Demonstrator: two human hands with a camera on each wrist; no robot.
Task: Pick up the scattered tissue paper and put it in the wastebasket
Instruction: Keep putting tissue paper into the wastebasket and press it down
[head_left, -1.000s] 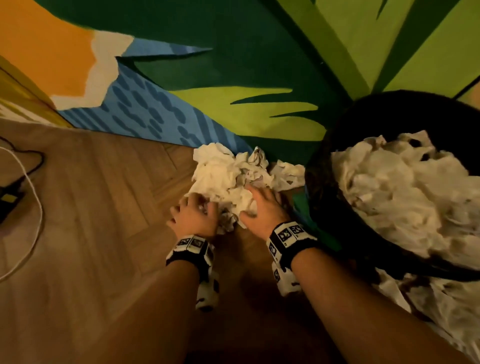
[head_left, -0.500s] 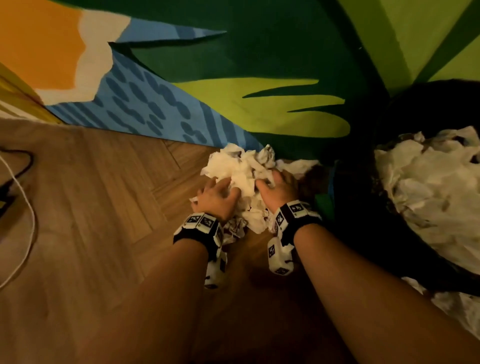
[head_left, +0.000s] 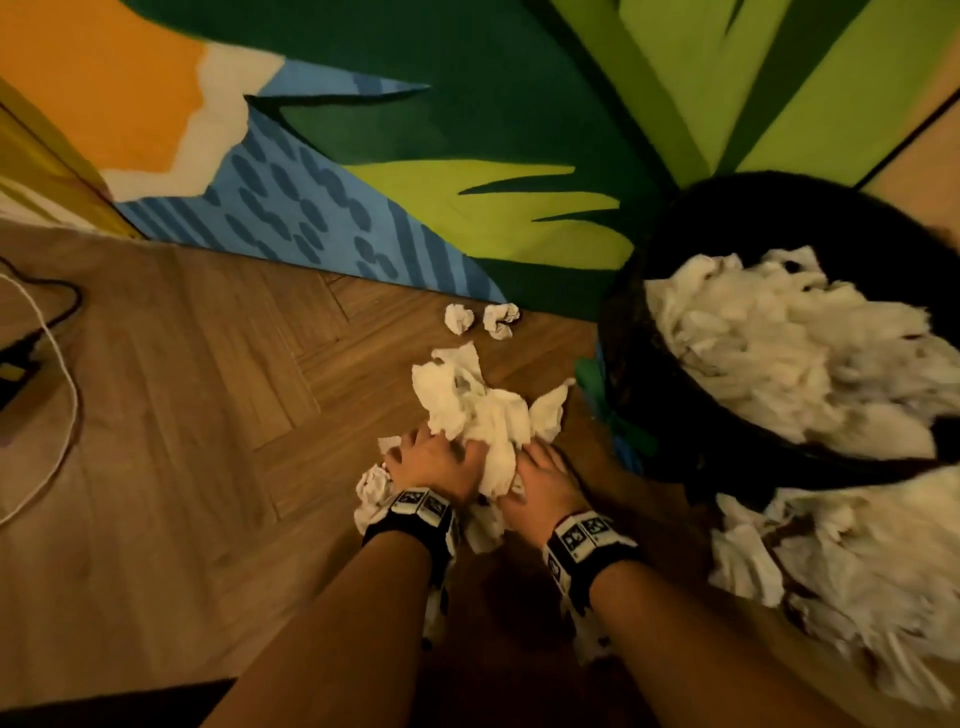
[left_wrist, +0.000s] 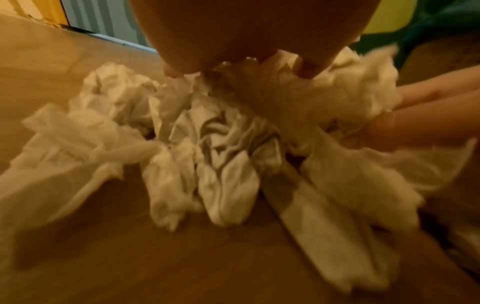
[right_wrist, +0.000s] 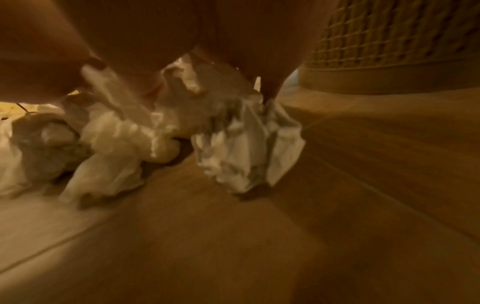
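Two hands (head_left: 488, 467) grip one tissue bundle (head_left: 480, 410); two balls (head_left: 480, 319) beyond.

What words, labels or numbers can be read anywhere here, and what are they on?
No readable words or numbers anywhere.
Left wristband: black-and-white square code markers, not text.
Right wristband: the same kind of markers, no letters legible.
Wastebasket: no label visible.
Painted wall: shapes only.

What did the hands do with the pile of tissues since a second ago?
Both hands, the left hand and the right hand, closed in from each side and bunched the tissue pile together, drawing it toward the person. Two small tissue balls were left behind near the rug. The wastebasket stays heaped full, with more tissue lying beside it.
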